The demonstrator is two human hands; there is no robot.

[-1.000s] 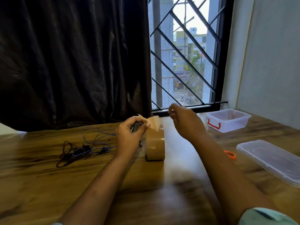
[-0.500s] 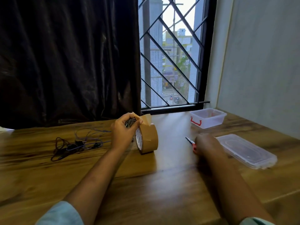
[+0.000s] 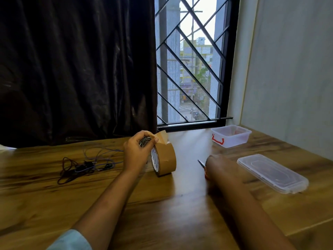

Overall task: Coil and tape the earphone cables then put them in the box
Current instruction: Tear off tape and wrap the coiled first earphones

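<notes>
The grey coil of earphone cable (image 3: pixel 144 141) sits in the left hand (image 3: pixel 137 154), fingers and thumb curled round it, against the loose end of the brown tape roll (image 3: pixel 166 157) standing on edge on the table (image 3: pixel 162 204). More cables (image 3: pixel 84 163) lie tangled to the left. The right hand (image 3: pixel 219 168) covers the scissors (image 3: pixel 201 162); its fingers are hidden, so I cannot tell its grip. The open box (image 3: pixel 231 137) stands far right, with its lid (image 3: pixel 272 173) nearer.

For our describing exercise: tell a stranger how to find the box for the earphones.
Look to the window; on the table just below its sill, towards the right wall, stands the box. It is small, clear and open-topped with a red clasp, unlike the flat clear lid lying nearer the person.
</notes>
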